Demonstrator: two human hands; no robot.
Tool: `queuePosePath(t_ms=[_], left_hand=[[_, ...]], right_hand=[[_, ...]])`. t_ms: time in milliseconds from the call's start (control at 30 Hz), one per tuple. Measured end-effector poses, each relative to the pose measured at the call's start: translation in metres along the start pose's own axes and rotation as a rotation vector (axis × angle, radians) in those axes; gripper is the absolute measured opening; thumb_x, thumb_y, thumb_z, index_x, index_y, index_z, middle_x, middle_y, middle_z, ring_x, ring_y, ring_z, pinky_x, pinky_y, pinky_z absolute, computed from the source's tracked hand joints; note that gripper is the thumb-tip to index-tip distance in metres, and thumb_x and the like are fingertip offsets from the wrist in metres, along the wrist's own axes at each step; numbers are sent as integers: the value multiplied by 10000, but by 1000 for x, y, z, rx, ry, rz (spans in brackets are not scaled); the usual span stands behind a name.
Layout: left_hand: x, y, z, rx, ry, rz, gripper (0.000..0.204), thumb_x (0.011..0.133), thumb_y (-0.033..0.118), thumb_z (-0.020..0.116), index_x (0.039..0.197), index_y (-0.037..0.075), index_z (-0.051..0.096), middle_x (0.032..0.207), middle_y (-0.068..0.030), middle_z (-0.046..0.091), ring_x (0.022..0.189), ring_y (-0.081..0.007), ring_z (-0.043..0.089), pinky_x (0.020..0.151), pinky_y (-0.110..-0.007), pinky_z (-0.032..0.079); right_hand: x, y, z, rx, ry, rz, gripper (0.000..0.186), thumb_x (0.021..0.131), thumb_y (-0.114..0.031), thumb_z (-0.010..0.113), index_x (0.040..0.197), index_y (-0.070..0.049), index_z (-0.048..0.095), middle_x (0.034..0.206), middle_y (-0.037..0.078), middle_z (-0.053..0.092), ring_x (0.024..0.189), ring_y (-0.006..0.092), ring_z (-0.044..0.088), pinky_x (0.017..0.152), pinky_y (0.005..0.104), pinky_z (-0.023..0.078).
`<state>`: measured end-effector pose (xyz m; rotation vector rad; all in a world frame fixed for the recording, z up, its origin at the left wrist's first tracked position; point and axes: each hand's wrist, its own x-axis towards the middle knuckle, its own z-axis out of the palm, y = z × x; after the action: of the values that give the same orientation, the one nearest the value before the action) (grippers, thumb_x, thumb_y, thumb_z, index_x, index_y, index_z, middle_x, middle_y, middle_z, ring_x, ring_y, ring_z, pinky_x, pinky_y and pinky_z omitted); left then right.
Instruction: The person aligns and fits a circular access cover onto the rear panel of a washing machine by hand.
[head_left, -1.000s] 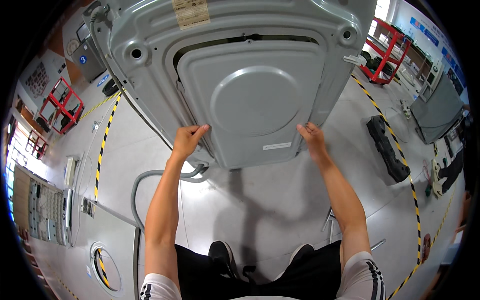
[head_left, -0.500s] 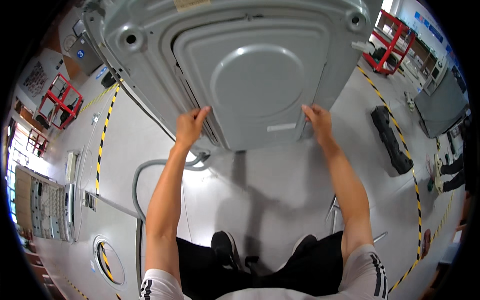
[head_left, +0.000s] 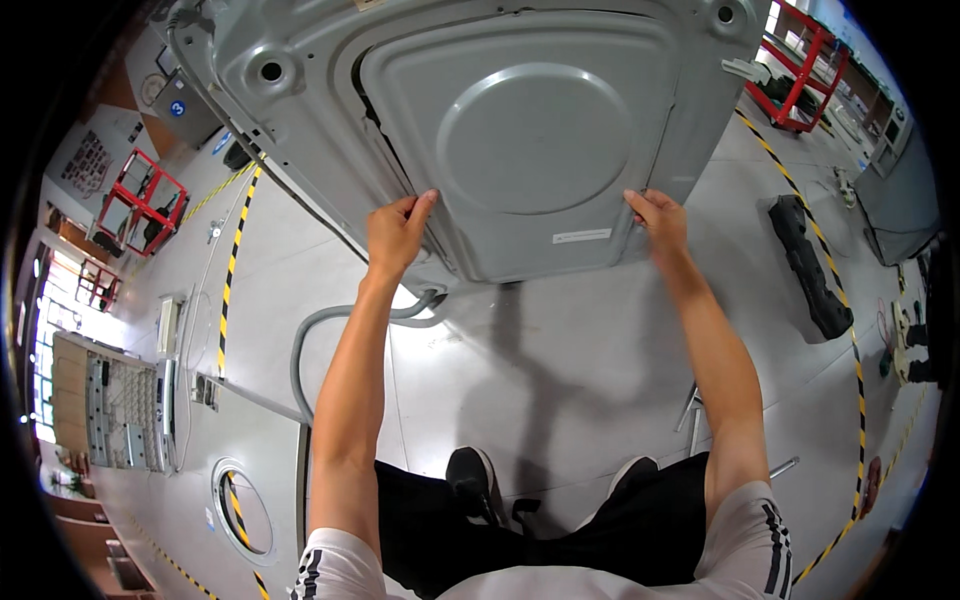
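A large grey metal cabinet (head_left: 300, 140), like the rear of a washing machine, stands in front of me. Set in it is a grey back panel (head_left: 535, 140) with a raised circle and a small white label low down. A dark gap shows along the panel's left and upper left edge. My left hand (head_left: 400, 232) pinches the panel's left edge between thumb and fingers. On the opposite side, my right hand (head_left: 660, 220) has its thumb and fingers closed at the right edge, about level with the left. The fingertips' far sides are hidden.
A grey hose (head_left: 310, 345) curves over the floor at left, near a flat grey panel (head_left: 250, 440) with a round hole. A long black piece (head_left: 808, 268) lies at right beside striped floor tape. Red carts (head_left: 140, 205) stand farther off. Metal legs (head_left: 690, 408) show beside my right leg.
The whole view has shifted, so the cabinet and floor sit slightly higher and farther right. Both hands stay at the same places on the panel's edges.
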<state>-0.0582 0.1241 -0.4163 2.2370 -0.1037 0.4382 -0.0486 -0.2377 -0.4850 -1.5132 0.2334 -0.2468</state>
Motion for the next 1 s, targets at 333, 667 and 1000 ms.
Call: queuePosePath(t_ms=[333, 667, 1000], left_hand=[[4, 9, -13, 266, -119, 63, 485, 886, 386, 541, 693, -55, 596, 477, -146, 413, 443, -229, 357, 475, -365, 334], [2, 7, -15, 397, -114, 122, 508, 907, 376, 503, 570, -3, 543, 483, -157, 472, 472, -353, 436, 495, -413, 359], [1, 11, -16, 439, -93, 149, 504, 911, 375, 488, 579, 0, 551, 500, -163, 492, 502, -361, 475, 512, -421, 377]], right_hand=[[-1, 1, 1, -42, -1, -27, 232, 716, -254, 750, 782, -48, 666, 714, -53, 564, 675, 50, 476, 645, 207, 373], [-10, -8, 8, -23, -19, -56, 232, 739, -215, 736, 838, -13, 679, 753, -24, 613, 706, 48, 516, 662, 204, 398], [-14, -12, 7, 79, -70, -95, 226, 774, -158, 710, 898, 27, 670, 828, 14, 645, 764, 55, 557, 689, 191, 416]])
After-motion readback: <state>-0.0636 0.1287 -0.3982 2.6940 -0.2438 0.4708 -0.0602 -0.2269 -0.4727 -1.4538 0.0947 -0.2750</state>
